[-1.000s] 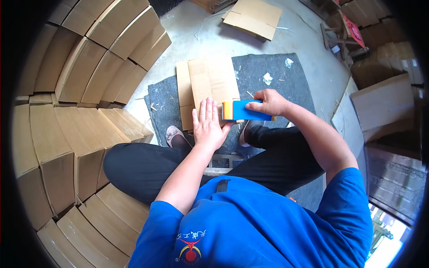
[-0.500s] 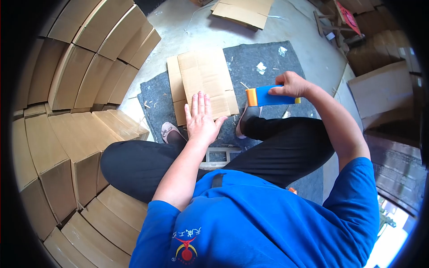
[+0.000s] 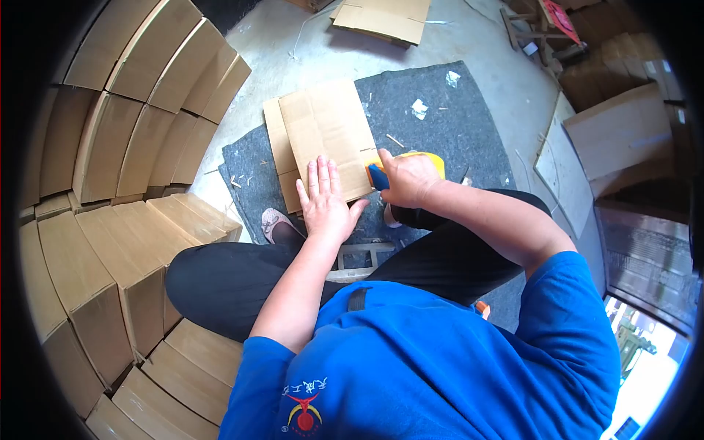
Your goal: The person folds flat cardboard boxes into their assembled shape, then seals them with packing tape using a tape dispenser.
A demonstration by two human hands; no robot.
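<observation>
A flattened cardboard box (image 3: 330,117) lies on the dark grey mat, with another cardboard flap (image 3: 279,150) showing along its left side. My left hand (image 3: 326,209) rests flat on the lower part of the box, fingers spread. At the box's right edge, my right hand (image 3: 409,180) is wrapped round a tape dispenser with blue and orange parts (image 3: 377,177) and a yellow side (image 3: 433,159). The dispenser's front end meets the cardboard's edge; its far side is partly hidden by my hand.
Stacked cartons (image 3: 121,139) rise along the left. More flat cardboard (image 3: 381,18) lies on the floor beyond the mat (image 3: 469,117), which carries paper scraps (image 3: 419,108). Boards (image 3: 623,136) lean at the right. A small orange object (image 3: 482,309) lies beside my leg.
My right hand has brought the tape dispenser left and down to the box's right edge, turning it. My left hand stays flat on the cardboard. The view has shifted slightly.
</observation>
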